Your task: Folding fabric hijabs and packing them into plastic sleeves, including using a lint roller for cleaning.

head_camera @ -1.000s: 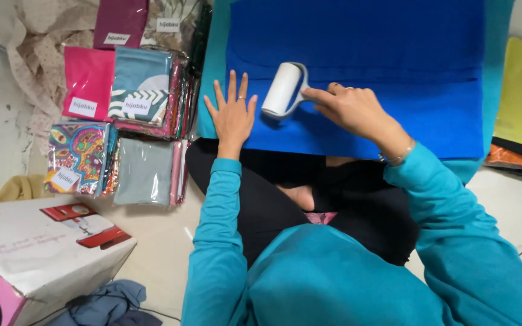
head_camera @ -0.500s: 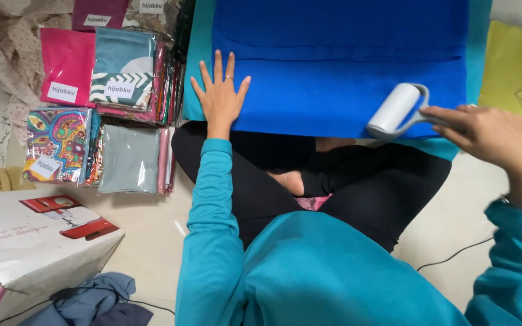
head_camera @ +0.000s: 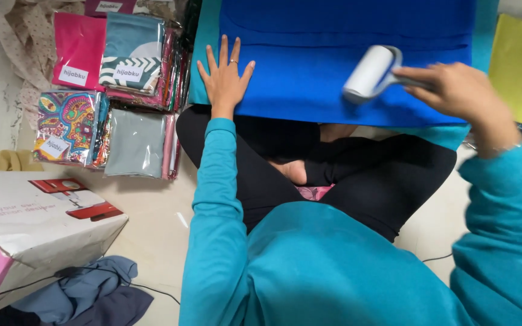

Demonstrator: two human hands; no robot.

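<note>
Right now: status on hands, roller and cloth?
Left hand flat, fingers spread, pinning blue cloth. Right hand grips lint roller on the cloth. Nothing in its way.

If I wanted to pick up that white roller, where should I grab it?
Probably by its handle, coming from the right. The roller has a fat white drum at its left end, lying on the blue cloth, and the thin handle sticks out to the right. That is where the right hand wraps it now. The left hand lies flat on the cloth.
</note>
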